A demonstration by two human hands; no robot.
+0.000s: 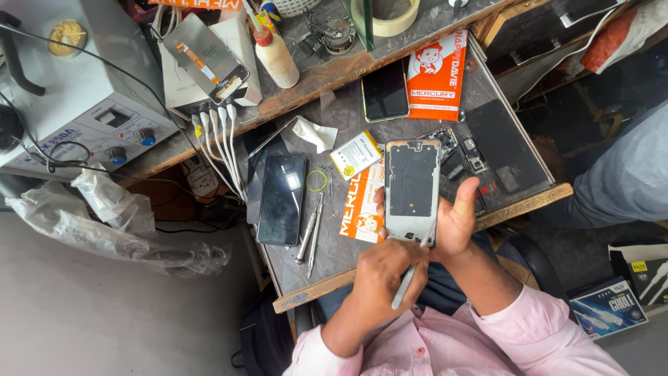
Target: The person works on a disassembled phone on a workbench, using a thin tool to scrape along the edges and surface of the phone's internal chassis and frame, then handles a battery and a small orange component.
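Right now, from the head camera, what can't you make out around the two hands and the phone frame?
- Tip of the slim grey tool: hidden where it meets the silver phone frame's lower edge, behind the left hand.
- Right hand: its fingers are behind the frame; only thumb and palm show.
- Tiny loose parts on the dark mat: too small to identify.
- Grey-trousered leg: cut off by the right edge.

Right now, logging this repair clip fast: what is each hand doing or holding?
Left hand: closed around a grey screwdriver, tip at the phone frame's bottom edge.
Right hand: holding the silver phone frame.
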